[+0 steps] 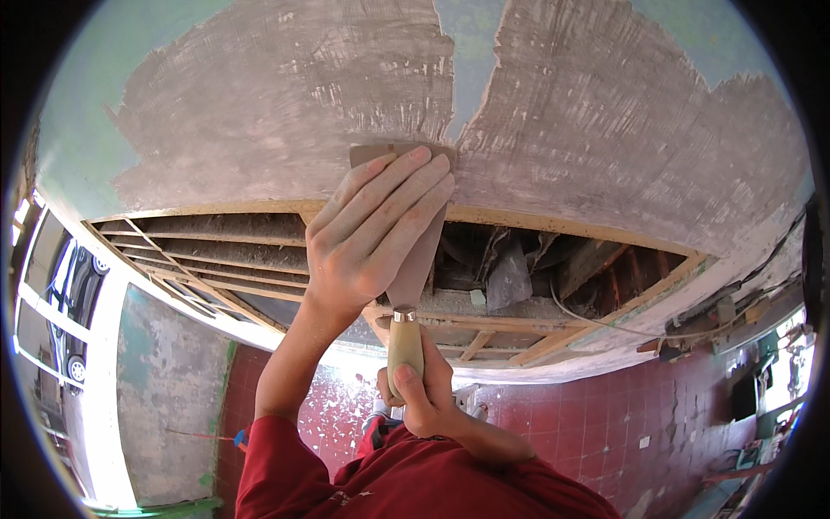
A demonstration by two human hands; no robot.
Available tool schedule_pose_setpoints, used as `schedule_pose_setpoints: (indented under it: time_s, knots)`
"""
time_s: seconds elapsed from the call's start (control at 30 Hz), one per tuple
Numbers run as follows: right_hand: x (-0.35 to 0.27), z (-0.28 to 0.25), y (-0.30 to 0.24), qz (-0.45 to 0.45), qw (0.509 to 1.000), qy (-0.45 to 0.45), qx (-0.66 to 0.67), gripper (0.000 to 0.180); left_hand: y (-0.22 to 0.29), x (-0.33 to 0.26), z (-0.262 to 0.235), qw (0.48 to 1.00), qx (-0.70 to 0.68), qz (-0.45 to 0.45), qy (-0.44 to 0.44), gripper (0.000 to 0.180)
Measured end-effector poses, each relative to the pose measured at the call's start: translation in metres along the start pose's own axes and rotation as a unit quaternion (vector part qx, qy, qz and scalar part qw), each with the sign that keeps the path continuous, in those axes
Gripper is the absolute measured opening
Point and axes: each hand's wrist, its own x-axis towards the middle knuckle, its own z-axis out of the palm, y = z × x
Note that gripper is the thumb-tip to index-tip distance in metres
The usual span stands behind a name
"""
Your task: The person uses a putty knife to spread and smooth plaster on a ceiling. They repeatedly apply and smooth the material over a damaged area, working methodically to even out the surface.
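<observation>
Red sleeves (346, 484) come in from the bottom edge, both forearms raised. Right hand (424, 389) is clenched around the pale wooden handle (405, 350) of a putty knife (415, 251), thumb laid along the handle's front, metal ferrule just above the grip. Left hand (372, 233) is flat and unclenched, four fingers spread and pressing on the back of the wide blade, fingertips reaching almost to the blade's far edge; it grips nothing, only bears on the steel. The blade's far edge sits against the wall surface (285, 104), right at the lower end of a narrow strip of pale blue-green paint (471, 52) that runs between two large scraped patches. Those patches are bare grey-brown plaster with fine scrape marks, one to the left and one to the right of the blade; more blue-green paint remains at the far left and far top right. Behind the hands is a wood-framed opening (519, 285) with slats on its left side and dark debris and a loose cable on its right. Red tiled floor (605, 424) lies beyond on the right. At far left, a window frame (52, 303) with a parked car outside.
</observation>
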Motion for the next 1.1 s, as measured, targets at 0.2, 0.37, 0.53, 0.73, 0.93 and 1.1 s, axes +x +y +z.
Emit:
schedule_pose_setpoints:
  time_s: [0.2, 0.37, 0.53, 0.73, 0.93, 1.1]
  knots:
    - [0.007, 0.006, 0.003, 0.016, 0.999, -0.011, 0.028, 0.048, -0.007, 0.007, -0.001, 1.000, -0.021, 0.005, 0.000, 0.027]
    - [0.001, 0.009, 0.008, 0.032, 0.999, -0.003, 0.039, 0.048, -0.014, -0.003, -0.005, 0.999, -0.007, 0.031, -0.022, 0.029]
    - [0.012, 0.025, 0.006, 0.017, 0.992, -0.013, 0.125, 0.048, -0.024, 0.013, -0.002, 0.997, -0.025, 0.070, 0.001, 0.030]
    - [0.012, 0.029, 0.025, -0.001, 0.995, -0.002, 0.097, 0.048, -0.030, 0.000, -0.002, 0.996, -0.027, 0.084, -0.008, 0.028]
    - [0.023, 0.034, 0.027, -0.021, 0.992, -0.008, 0.122, 0.048, -0.035, 0.013, 0.000, 0.993, -0.042, 0.108, 0.008, 0.027]
    - [0.021, 0.035, 0.029, -0.021, 0.993, -0.008, 0.117, 0.049, -0.037, 0.008, -0.003, 0.993, -0.023, 0.113, 0.010, 0.027]
